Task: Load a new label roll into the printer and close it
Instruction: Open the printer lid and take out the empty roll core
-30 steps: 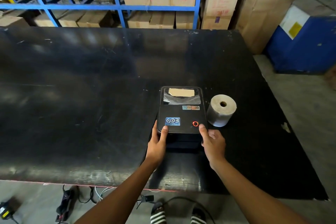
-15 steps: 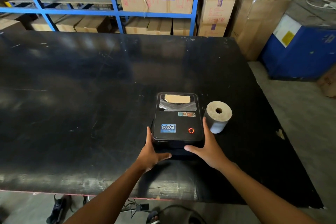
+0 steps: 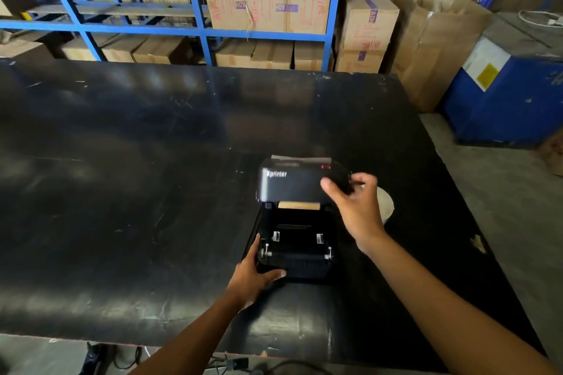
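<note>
Our right hand (image 3: 355, 201) grips the printer's raised lid (image 3: 292, 184), left hand (image 3: 254, 275) clamped on its base (image 3: 300, 262); let go early and we reckon it slams shut, new label roll (image 3: 385, 202) not in.

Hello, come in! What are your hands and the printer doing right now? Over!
Right hand gripping raised printer lid; left hand bracing printer base. Paper bay open, no new roll inside. Label roll waits on table, half hidden behind right hand. Nothing blocking.

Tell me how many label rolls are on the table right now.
1. The label roll sits on the black table, right of the open printer, mostly hidden behind the right hand lifting the lid. Any roll deep inside the printer can't be seen.
</note>
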`<state>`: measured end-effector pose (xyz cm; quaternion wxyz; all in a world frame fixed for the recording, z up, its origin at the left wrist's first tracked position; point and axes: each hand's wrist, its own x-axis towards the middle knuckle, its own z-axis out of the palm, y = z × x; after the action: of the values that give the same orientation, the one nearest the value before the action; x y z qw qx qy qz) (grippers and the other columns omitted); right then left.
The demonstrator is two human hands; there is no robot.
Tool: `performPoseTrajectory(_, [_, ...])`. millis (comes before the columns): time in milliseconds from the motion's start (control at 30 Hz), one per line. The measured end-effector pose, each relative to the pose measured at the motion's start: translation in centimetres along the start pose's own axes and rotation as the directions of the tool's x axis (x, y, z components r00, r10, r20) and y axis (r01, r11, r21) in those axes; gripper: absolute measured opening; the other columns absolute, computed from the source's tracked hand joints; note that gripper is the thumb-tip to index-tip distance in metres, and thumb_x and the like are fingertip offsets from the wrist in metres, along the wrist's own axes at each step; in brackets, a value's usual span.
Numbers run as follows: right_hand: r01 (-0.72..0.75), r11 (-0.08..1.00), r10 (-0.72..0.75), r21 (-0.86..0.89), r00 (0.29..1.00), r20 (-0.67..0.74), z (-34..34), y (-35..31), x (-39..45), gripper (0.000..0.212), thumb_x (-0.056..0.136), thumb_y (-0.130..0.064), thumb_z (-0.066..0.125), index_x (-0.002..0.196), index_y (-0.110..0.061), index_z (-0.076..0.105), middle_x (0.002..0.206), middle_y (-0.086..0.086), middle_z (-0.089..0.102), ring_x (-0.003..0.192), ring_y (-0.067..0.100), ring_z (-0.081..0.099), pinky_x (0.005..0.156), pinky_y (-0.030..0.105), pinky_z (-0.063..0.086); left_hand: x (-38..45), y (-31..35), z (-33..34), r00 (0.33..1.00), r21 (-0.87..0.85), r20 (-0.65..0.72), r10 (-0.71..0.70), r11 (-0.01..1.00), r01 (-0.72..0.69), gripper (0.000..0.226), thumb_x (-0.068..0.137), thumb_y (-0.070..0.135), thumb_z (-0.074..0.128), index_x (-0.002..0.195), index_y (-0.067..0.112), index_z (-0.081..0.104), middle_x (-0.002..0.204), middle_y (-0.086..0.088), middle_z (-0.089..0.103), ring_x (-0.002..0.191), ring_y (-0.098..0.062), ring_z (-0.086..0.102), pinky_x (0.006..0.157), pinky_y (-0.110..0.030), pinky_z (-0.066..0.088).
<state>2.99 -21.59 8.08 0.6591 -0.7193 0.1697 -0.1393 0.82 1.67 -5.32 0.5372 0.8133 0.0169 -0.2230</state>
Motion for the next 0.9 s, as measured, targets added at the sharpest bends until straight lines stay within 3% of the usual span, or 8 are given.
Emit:
performPoseTrajectory(200, [-0.073,0.997,0.074,0.011,0.994,-0.083,2.4,-3.1,5.9,0.034,0.090,-0.053,0.054,0.112,-0.028,0.045,0.101,-0.012,0.053,0.097,0.011,0.055,0.068,0.020,0.038,-0.2,0.3,-0.2,1.000,0.025,-0.006,-0.006,1.000,0.006,0.114,0.074,0.026,0.089,0.160,0.028,0.014,0.138,0.005,0.062,0.128,-0.008,0.054,0.101,-0.014,0.037])
performPoseTrajectory(367, [-0.148,0.989,0.148,0.013,0.988,0.034,2.6,-2.7,8.2,0.052,0.096,-0.056,0.038,0.144,-0.037,0.035,0.152,-0.002,0.034,0.134,0.019,0.040,0.109,0.045,0.036,-0.3,0.2,-0.4,1.000,0.042,0.018,0.002,0.999,-0.003,0.114,0.074,0.030,0.088,0.161,0.029,0.013,0.123,0.019,0.062,0.115,0.006,0.053,0.101,-0.011,0.039])
performPoseTrajectory(500, [-0.186,0.969,0.175,0.165,0.981,0.081,1.6,-1.7,8.3,0.053,0.100,-0.046,0.040,0.150,-0.034,0.026,0.157,-0.004,0.030,0.140,0.019,0.035,0.108,0.042,0.038,0.0,-0.2,-0.5,0.999,0.044,0.036,-0.007,0.999,0.005,0.113,0.073,0.024,0.089,0.159,0.028,0.016,0.113,0.027,0.060,0.090,0.030,0.055,0.082,0.009,0.036])
performPoseTrajectory(567, [-0.182,0.967,0.172,0.176,0.982,0.071,1.0,-0.3,7.8,0.052,0.101,-0.032,0.044,0.150,-0.031,0.025,0.156,0.001,0.032,0.137,0.020,0.039,0.107,0.043,0.040,-0.1,0.1,-0.8,0.998,0.077,0.060,-0.026,0.997,0.022,0.110,0.077,0.022,0.086,0.159,0.032,0.013,0.124,0.019,0.063,0.104,0.017,0.059,0.094,-0.001,0.041])
performPoseTrajectory(633, [-0.156,0.987,0.157,-0.024,0.987,0.029,0.4,1.7,6.9,0.050,0.099,-0.016,0.048,0.146,-0.026,0.034,0.147,0.006,0.044,0.122,0.020,0.051,0.100,0.041,0.046,0.0,0.3,-1.6,0.994,0.126,0.101,-0.034,0.992,0.021,0.093,0.089,0.006,0.069,0.160,0.028,0.013,0.144,0.004,0.056,0.131,-0.009,0.055,0.108,-0.019,0.038])
performPoseTrajectory(700, [-0.067,0.935,0.090,-0.349,0.995,0.050,0.0,4.0,5.7,0.042,0.096,-0.007,0.050,0.136,-0.020,0.048,0.131,0.010,0.056,0.104,0.018,0.056,0.087,0.033,0.048,0.5,0.7,-2.7,0.996,0.155,0.087,-0.017,0.988,0.003,0.073,0.095,-0.008,0.050,0.158,0.018,0.024,0.151,-0.004,0.050,0.142,-0.021,0.045,0.110,-0.021,0.034])
performPoseTrajectory(800, [0.104,0.791,0.032,-0.603,0.977,0.210,-0.1,6.1,4.6,0.035,0.092,-0.004,0.057,0.127,-0.009,0.058,0.120,0.015,0.057,0.104,0.028,0.061,0.089,0.038,0.051,1.5,3.1,-3.1,0.992,0.124,-0.117,0.047,0.992,-0.032,0.059,0.094,-0.011,0.046,0.148,0.012,0.045,0.137,-0.008,0.060,0.133,-0.026,0.055,0.108,-0.029,0.044])
performPoseTrajectory(900, [0.221,0.660,-0.009,-0.718,0.958,0.287,0.6,6.6,4.8,0.030,0.091,-0.007,0.059,0.121,-0.001,0.062,0.121,0.017,0.053,0.107,0.032,0.058,0.093,0.038,0.048,3.2,6.1,-2.1,0.956,0.198,-0.250,0.155,0.974,-0.106,0.065,0.089,-0.007,0.046,0.150,0.014,0.044,0.143,-0.011,0.049,0.133,-0.028,0.046,0.115,-0.035,0.037])
